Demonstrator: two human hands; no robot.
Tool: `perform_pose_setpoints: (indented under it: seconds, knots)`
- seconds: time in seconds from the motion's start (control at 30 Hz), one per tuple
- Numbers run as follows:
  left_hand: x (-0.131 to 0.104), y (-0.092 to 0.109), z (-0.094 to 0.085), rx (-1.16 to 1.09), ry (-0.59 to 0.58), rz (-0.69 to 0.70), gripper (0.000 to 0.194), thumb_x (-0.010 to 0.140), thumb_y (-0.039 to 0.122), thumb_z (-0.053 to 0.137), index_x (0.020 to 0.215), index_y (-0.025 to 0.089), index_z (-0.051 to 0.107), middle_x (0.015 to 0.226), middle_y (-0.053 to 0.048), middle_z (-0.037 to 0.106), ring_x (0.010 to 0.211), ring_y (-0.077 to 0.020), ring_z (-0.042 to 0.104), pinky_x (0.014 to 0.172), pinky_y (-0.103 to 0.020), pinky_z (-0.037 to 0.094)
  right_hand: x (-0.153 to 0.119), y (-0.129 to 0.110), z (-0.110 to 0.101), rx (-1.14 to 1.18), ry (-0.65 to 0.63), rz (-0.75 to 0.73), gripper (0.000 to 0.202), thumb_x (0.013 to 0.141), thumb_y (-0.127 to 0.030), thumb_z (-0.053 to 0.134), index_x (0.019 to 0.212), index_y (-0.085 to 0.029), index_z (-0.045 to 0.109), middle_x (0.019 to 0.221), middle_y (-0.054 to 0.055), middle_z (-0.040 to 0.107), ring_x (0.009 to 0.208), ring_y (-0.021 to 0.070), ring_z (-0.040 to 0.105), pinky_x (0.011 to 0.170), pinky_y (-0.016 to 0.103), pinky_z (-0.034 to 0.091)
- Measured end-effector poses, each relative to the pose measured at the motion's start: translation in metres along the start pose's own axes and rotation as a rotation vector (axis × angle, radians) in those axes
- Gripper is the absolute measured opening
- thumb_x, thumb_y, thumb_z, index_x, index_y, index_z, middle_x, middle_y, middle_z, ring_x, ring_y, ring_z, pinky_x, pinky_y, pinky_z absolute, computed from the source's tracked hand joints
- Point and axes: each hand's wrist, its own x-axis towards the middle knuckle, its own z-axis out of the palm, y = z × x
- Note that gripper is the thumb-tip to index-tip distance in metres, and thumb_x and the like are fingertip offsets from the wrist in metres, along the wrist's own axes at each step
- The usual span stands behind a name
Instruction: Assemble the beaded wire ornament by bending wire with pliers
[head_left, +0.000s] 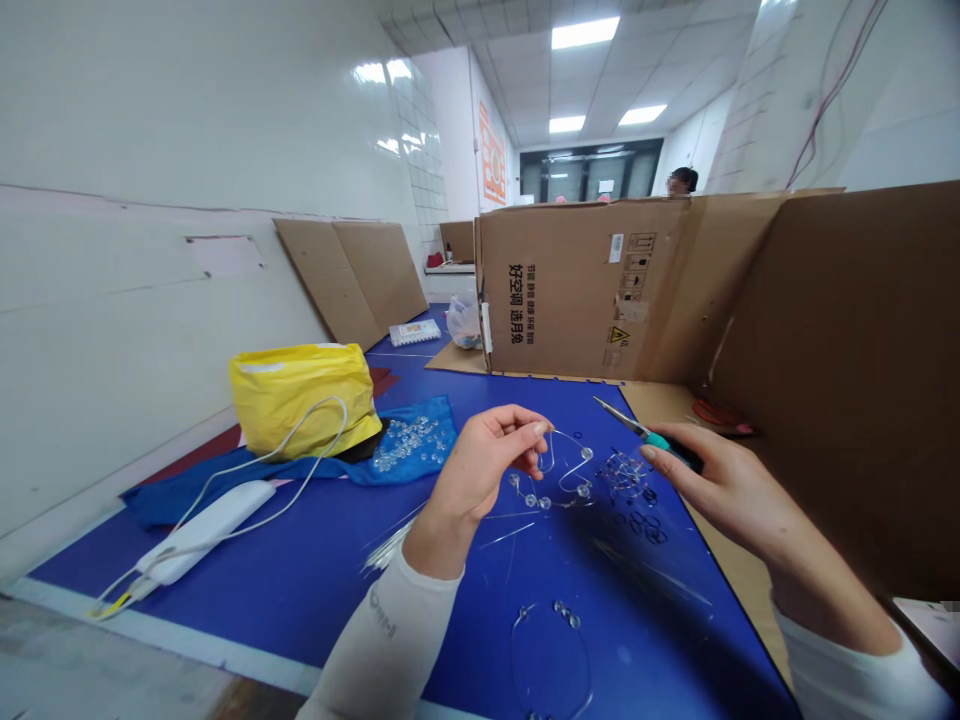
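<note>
Beaded wire (545, 503) hangs from the pinched fingertips of the left hand (501, 448), over the middle of the blue desk (465, 640); its clear beads sit along a bent, looping line. The right hand (701, 465) grips a pair of pliers (651, 437) by the handles, with the nose pointing away and well apart from the wire. The step in hand appears to be shaping the wire, at a pause between bends. Another move with the pliers would call for a firm left pinch, the nose turned back toward the wire, and care to miss the wire tangle (624, 474) and dark rings (647, 528) just beside. A second beaded loop (574, 620) lies nearer the person.
</note>
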Motion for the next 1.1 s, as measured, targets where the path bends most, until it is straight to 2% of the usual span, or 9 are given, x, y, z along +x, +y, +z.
perform_pose_setpoints:
  seconds: [0.13, 0.27, 0.37, 0.5, 0.6, 0.73, 0.83, 0.97, 1.1]
  knots:
    - [0.002, 0.0, -0.001, -0.027, 0.021, -0.005, 0.028, 0.065, 0.033, 0.086, 0.078, 0.012, 0.073, 0.062, 0.0, 0.063, 0.051, -0.0087, 0.054, 0.045, -0.023, 0.054, 0.017, 0.036, 0.003, -0.118, -0.061, 0.082, 0.057, 0.094, -0.063, 0.048, 0.123, -0.021, 0.073, 0.12, 0.012, 0.077, 0.107, 0.0342, 0.072, 0.089, 0.044, 0.056]
    - [0.003, 0.0, -0.001, -0.029, 0.023, -0.016, 0.029, 0.065, 0.033, 0.087, 0.077, 0.011, 0.072, 0.063, 0.001, 0.062, 0.051, -0.0085, 0.053, 0.045, -0.023, 0.053, 0.03, 0.08, 0.01, -0.39, -0.159, 0.269, 0.06, 0.098, -0.061, 0.038, 0.128, -0.02, 0.07, 0.117, 0.015, 0.076, 0.105, 0.035, 0.072, 0.084, 0.042, 0.054]
    - [0.003, 0.0, -0.002, -0.025, 0.009, -0.024, 0.03, 0.065, 0.034, 0.087, 0.078, 0.011, 0.073, 0.063, 0.0, 0.063, 0.051, -0.0086, 0.054, 0.045, -0.023, 0.053, 0.035, 0.11, 0.019, -0.47, -0.18, 0.344, 0.053, 0.097, -0.053, 0.043, 0.119, -0.014, 0.073, 0.107, 0.021, 0.077, 0.1, 0.0388, 0.072, 0.082, 0.045, 0.053]
    - [0.004, -0.002, -0.004, -0.013, -0.007, -0.037, 0.03, 0.066, 0.035, 0.086, 0.08, 0.011, 0.073, 0.065, 0.0, 0.064, 0.051, -0.0089, 0.055, 0.047, -0.024, 0.053, 0.035, 0.139, 0.03, -0.532, -0.227, 0.436, 0.04, 0.092, -0.042, 0.053, 0.092, -0.012, 0.078, 0.097, 0.025, 0.077, 0.091, 0.0406, 0.074, 0.074, 0.045, 0.054]
    - [0.004, -0.002, -0.004, -0.005, -0.005, -0.035, 0.03, 0.067, 0.035, 0.086, 0.08, 0.011, 0.073, 0.065, 0.0, 0.063, 0.051, -0.0088, 0.055, 0.047, -0.024, 0.053, 0.028, 0.152, 0.032, -0.556, -0.231, 0.457, 0.037, 0.089, -0.041, 0.059, 0.085, -0.01, 0.078, 0.095, 0.029, 0.076, 0.089, 0.0438, 0.074, 0.07, 0.047, 0.054]
    - [0.005, -0.001, -0.003, 0.007, 0.008, -0.029, 0.031, 0.066, 0.036, 0.086, 0.079, 0.011, 0.072, 0.064, 0.0, 0.063, 0.051, -0.0087, 0.054, 0.047, -0.023, 0.053, 0.015, 0.16, 0.031, -0.55, -0.205, 0.399, 0.054, 0.096, -0.053, 0.048, 0.094, -0.009, 0.08, 0.104, 0.037, 0.072, 0.094, 0.0458, 0.073, 0.072, 0.05, 0.053]
    - [0.005, -0.001, -0.003, 0.011, 0.01, -0.031, 0.031, 0.066, 0.036, 0.086, 0.079, 0.011, 0.073, 0.064, 0.0, 0.063, 0.051, -0.0086, 0.054, 0.047, -0.023, 0.053, 0.013, 0.167, 0.037, -0.551, -0.205, 0.407, 0.051, 0.095, -0.053, 0.05, 0.092, -0.013, 0.081, 0.103, 0.034, 0.073, 0.094, 0.0446, 0.074, 0.072, 0.05, 0.053]
    - [0.005, -0.002, -0.003, 0.019, 0.001, -0.038, 0.031, 0.066, 0.036, 0.086, 0.08, 0.011, 0.073, 0.065, -0.001, 0.064, 0.052, -0.0088, 0.054, 0.047, -0.023, 0.053, 0.021, 0.178, 0.053, -0.596, -0.222, 0.538, 0.037, 0.085, -0.044, 0.065, 0.092, -0.012, 0.081, 0.1, 0.031, 0.074, 0.095, 0.0471, 0.073, 0.073, 0.051, 0.055]
    - [0.005, -0.004, -0.004, 0.028, -0.014, -0.048, 0.031, 0.068, 0.037, 0.085, 0.081, 0.012, 0.073, 0.066, 0.0, 0.064, 0.052, -0.0089, 0.055, 0.047, -0.023, 0.053, 0.026, 0.184, 0.06, -0.603, -0.242, 0.585, 0.039, 0.084, -0.046, 0.065, 0.095, -0.012, 0.081, 0.109, 0.031, 0.073, 0.102, 0.0476, 0.071, 0.078, 0.052, 0.056]
